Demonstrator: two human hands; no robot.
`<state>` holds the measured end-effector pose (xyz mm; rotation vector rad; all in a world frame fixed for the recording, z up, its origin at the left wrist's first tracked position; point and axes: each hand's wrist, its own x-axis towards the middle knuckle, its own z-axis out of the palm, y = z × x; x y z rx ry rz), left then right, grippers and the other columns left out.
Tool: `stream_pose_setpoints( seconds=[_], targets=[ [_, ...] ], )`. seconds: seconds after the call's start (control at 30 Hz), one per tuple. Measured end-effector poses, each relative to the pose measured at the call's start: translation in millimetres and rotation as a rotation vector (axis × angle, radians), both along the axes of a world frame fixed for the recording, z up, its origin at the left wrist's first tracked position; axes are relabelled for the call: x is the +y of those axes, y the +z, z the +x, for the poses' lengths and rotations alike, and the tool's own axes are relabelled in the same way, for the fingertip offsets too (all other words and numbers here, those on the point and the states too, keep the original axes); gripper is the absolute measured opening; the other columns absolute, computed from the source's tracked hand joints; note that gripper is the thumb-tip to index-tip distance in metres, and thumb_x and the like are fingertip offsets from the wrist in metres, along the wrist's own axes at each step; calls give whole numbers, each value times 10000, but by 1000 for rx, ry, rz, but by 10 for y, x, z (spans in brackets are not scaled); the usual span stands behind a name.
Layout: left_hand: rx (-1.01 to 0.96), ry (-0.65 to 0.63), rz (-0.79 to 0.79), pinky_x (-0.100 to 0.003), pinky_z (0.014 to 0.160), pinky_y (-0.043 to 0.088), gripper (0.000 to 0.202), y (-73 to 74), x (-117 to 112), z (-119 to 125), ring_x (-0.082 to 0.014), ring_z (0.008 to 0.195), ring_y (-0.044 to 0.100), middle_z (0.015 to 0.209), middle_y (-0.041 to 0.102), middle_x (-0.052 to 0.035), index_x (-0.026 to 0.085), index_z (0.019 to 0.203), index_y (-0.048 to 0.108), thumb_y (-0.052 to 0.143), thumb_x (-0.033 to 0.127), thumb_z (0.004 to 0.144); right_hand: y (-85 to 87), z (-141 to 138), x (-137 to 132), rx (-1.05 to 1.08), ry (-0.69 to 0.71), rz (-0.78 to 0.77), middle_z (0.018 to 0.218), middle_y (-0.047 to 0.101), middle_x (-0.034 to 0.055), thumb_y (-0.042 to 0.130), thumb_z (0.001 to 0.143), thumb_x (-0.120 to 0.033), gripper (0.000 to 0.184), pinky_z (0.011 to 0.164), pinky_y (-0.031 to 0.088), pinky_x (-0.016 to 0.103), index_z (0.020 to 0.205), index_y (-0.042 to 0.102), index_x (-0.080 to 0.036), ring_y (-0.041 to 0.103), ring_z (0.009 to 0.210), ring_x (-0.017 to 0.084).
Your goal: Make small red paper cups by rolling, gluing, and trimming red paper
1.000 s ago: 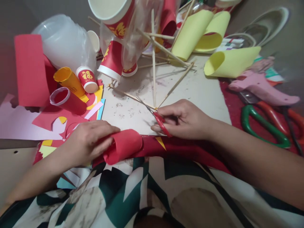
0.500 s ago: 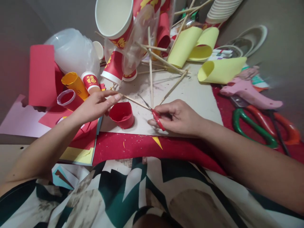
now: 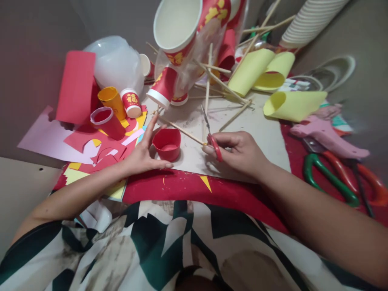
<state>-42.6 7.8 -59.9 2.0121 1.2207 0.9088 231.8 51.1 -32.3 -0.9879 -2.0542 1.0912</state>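
My right hand point(image 3: 244, 151) grips a small pair of scissors point(image 3: 215, 148) by the red handles, blades pointing away from me. One end of a thin wooden stick point(image 3: 183, 131) meets the thumb and fingertips of that hand; its other end lies near my left index finger. Fingers apart, my left hand point(image 3: 142, 155) is beside a short red paper cup point(image 3: 167, 151), thumb in front of it and index finger stretched out behind on the left. Whether the left fingers touch the cup, I cannot tell. The cup stands upright on a pale board point(image 3: 194, 157).
Several more sticks point(image 3: 235, 115) lie crossed behind. Large red cups point(image 3: 177, 28) rise at the back, yellow paper rolls point(image 3: 294, 105) at right. A pink glue gun point(image 3: 330, 135) and green-handled tool point(image 3: 327, 178) lie far right. Red paper point(image 3: 75, 87) and small cups point(image 3: 107, 123) are left.
My left hand has let go of the stick and come down beside the short red cup, fingers spreading. The right hand has turned the scissors away from the stick. The whole view has shifted.
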Motion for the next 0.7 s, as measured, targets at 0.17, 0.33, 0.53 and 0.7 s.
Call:
stream_pose_setpoints(
  seconds=[0.17,0.33,0.53,0.7],
  targets=[
    [-31,23,-20,-567,1193,386,1376,-53,171,138,-407,1505,371,1703,160,-214,296,1637,35,814,758,600,-7,4,-3,23,20,4,504,371,-29,697,783,-682,575,486,312,254,545,476,-207,336,521,114],
    [-113,-12,-91,-572,1125,460,1306,-114,132,190,-368,1311,592,1599,406,-190,296,1628,103,891,580,626,-25,-10,2,21,20,-1,517,429,-14,713,769,-677,575,516,344,263,539,490,-201,385,535,124],
    [-102,-96,-92,-537,1143,462,1213,-159,92,211,-363,1367,543,1657,308,-184,275,1621,153,885,480,676,-36,-33,-4,3,11,-67,521,376,-24,735,735,-684,589,512,316,262,526,463,-204,350,541,120],
    [-126,-92,-126,-531,1129,479,1240,-118,120,184,-351,1305,595,1562,446,-234,198,1622,126,888,472,682,-32,-11,-32,3,-24,-72,529,376,-20,711,743,-696,580,518,310,269,542,482,-202,344,554,123]
  ],
)
